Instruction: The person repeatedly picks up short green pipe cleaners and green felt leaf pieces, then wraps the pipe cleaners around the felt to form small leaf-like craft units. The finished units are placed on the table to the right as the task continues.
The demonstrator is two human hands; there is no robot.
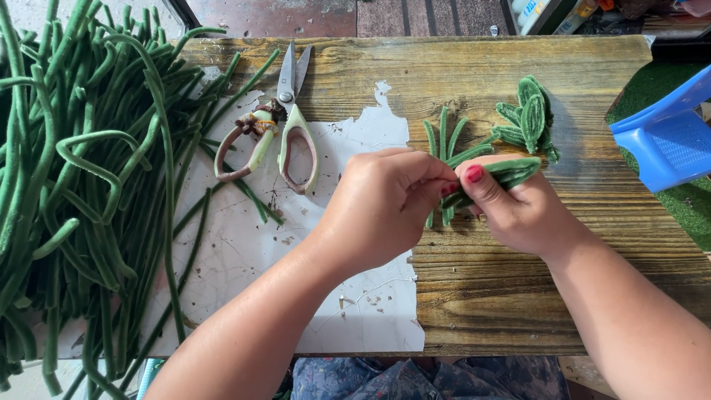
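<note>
Over the worn wooden tabletop point(518, 281), the left hand point(381, 207) and right hand point(518, 211) both grip, closed, a fuzzy green folded chenille stem point(507, 174), apparently mid-fold; pinching firmly seems needed next.

A: Do you see any boxes, labels, signs or screens here?

B: Only at the very top right, past the far edge of the counter point(444, 67). A few small packages point(544, 11) sit there. They look white, blue and a bit orange.

A: What shape are they?

B: They are cut off and too small. I cannot tell. No signs or screens show.
</note>
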